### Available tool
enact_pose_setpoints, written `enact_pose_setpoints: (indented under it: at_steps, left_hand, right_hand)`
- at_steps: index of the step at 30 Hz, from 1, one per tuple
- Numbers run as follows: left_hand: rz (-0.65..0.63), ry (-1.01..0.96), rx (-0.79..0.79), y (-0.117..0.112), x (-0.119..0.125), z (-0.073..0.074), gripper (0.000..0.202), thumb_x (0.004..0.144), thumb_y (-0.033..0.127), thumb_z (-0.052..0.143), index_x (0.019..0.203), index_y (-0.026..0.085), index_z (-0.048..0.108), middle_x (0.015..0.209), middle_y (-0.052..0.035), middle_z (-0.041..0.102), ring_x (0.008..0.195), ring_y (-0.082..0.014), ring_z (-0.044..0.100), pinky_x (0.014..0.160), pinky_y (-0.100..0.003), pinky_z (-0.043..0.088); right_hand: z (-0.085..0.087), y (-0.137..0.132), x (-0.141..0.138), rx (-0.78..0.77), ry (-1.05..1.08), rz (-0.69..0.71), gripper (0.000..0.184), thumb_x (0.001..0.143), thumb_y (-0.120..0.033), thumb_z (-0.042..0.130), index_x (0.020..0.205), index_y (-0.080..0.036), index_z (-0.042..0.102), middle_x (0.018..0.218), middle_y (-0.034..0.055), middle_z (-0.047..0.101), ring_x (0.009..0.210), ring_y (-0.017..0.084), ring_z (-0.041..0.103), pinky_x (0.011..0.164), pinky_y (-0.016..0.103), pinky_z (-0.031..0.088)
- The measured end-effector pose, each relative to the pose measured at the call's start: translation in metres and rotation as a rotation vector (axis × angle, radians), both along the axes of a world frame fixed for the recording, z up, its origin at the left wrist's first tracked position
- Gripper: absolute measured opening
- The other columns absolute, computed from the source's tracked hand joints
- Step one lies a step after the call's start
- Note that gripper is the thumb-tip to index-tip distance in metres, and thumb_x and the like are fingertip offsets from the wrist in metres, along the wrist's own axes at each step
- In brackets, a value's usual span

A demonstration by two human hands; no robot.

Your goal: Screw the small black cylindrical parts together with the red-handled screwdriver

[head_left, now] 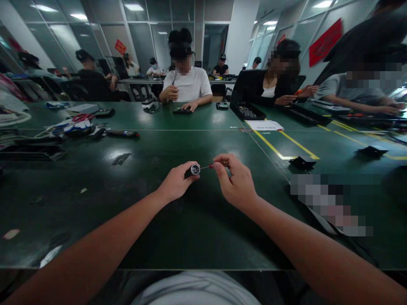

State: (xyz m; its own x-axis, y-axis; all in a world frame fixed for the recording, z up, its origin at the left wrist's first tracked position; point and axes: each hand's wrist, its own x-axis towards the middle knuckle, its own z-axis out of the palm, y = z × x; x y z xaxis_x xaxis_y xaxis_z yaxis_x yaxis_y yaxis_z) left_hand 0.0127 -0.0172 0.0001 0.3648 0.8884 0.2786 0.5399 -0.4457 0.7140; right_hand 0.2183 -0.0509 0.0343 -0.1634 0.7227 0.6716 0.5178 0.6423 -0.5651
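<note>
My left hand (178, 181) is wrapped round a short black cylinder (195, 170), whose silver-rimmed round end faces me; its exact kind I cannot make out. In my right hand (234, 178) is a screwdriver (211, 166) with a red collar, gripped by the handle between thumb and fingers. Its thin metal shaft points left and reaches the rim of the cylinder; whether the tip sits in a screw is too small to tell. Both hands are held above the green table (203, 237), and most of the screwdriver's handle is hidden by my fingers.
A black pen-like tool (122, 133) and a pile of tools and cables (79, 125) lie to the left. Small black parts (303, 162) and a white paper (264, 125) lie to the right. Across the table a person in a white shirt (190, 84) works beside a black parts tray (247, 112).
</note>
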Motion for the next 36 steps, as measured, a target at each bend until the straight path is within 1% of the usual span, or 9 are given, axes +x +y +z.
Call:
enact_pose_setpoints:
  at_steps: [4,7,9,12,15,19,22,28,36]
  left_hand:
    - [0.004,0.018,0.017,0.0,0.0,0.0,0.029,0.091,0.026,0.067,0.119,0.028,0.063,0.11,0.0006,0.07,0.1,-0.0207,0.063,0.087,-0.034,0.046]
    - [-0.011,0.042,0.086,0.001,-0.001,0.001,0.027,0.091,0.024,0.067,0.118,0.027,0.065,0.111,-0.0006,0.069,0.102,-0.0209,0.062,0.089,-0.034,0.046]
    - [-0.009,0.07,0.146,0.002,-0.003,0.003,0.026,0.091,0.022,0.066,0.116,0.027,0.066,0.11,-0.0013,0.069,0.103,-0.0211,0.061,0.091,-0.035,0.046]
    - [0.014,0.087,0.18,0.003,-0.004,0.005,0.025,0.092,0.022,0.064,0.116,0.026,0.066,0.11,-0.0018,0.068,0.103,-0.0216,0.06,0.094,-0.038,0.046]
    - [0.045,0.094,0.147,0.004,-0.005,0.005,0.025,0.092,0.025,0.065,0.117,0.027,0.066,0.111,-0.0023,0.068,0.103,-0.0226,0.06,0.093,-0.04,0.047]
    - [0.051,0.094,0.123,0.002,-0.004,0.004,0.027,0.091,0.027,0.067,0.117,0.028,0.066,0.111,-0.0021,0.069,0.102,-0.0231,0.06,0.091,-0.04,0.047]
    - [0.055,0.09,0.118,0.001,-0.003,0.006,0.028,0.09,0.028,0.068,0.117,0.028,0.067,0.11,-0.0023,0.069,0.1,-0.0233,0.06,0.091,-0.04,0.047]
    - [0.083,0.092,0.101,0.001,-0.002,0.006,0.031,0.088,0.031,0.071,0.119,0.027,0.066,0.109,-0.0023,0.07,0.099,-0.0233,0.061,0.091,-0.039,0.047]
    - [0.098,0.054,0.086,0.001,-0.003,0.005,0.034,0.088,0.031,0.071,0.121,0.028,0.065,0.112,-0.0023,0.07,0.103,-0.0237,0.062,0.093,-0.039,0.047]
  right_hand:
    - [-0.003,0.001,-0.001,-0.103,0.029,0.0,0.016,0.101,-0.034,0.048,0.1,-0.023,0.06,0.085,0.0034,0.07,0.075,0.018,0.067,0.07,0.033,0.047]
    - [-0.004,0.009,-0.001,-0.225,0.223,-0.018,0.02,0.1,-0.039,0.048,0.096,-0.023,0.059,0.078,0.0015,0.066,0.071,0.017,0.063,0.07,0.033,0.048]
    - [-0.005,0.019,0.001,-0.421,0.476,0.007,0.023,0.097,-0.043,0.05,0.09,-0.022,0.059,0.073,0.0,0.062,0.066,0.016,0.059,0.068,0.033,0.05]
    - [-0.007,0.034,0.006,-0.785,0.831,0.147,0.028,0.09,-0.048,0.057,0.08,-0.022,0.056,0.06,-0.0048,0.05,0.054,0.013,0.05,0.063,0.033,0.052]
    - [-0.01,0.039,0.008,-0.713,0.871,0.154,0.029,0.086,-0.049,0.064,0.083,-0.022,0.057,0.066,-0.004,0.055,0.058,0.013,0.054,0.064,0.031,0.054]
    - [-0.012,0.033,0.006,-0.471,0.668,0.093,0.029,0.093,-0.051,0.057,0.092,-0.022,0.058,0.078,-0.0008,0.063,0.066,0.014,0.061,0.067,0.032,0.054]
    - [-0.011,0.026,0.004,-0.362,0.522,0.059,0.028,0.098,-0.048,0.051,0.095,-0.021,0.058,0.081,0.0008,0.066,0.068,0.014,0.062,0.067,0.032,0.052]
    - [-0.006,0.018,0.005,-0.236,0.304,-0.001,0.022,0.102,-0.04,0.046,0.097,-0.022,0.058,0.077,0.0,0.066,0.07,0.015,0.062,0.069,0.032,0.049]
    - [-0.003,0.012,0.006,-0.167,0.205,0.015,0.018,0.103,-0.036,0.046,0.1,-0.022,0.057,0.082,0.0009,0.068,0.073,0.016,0.065,0.069,0.031,0.05]
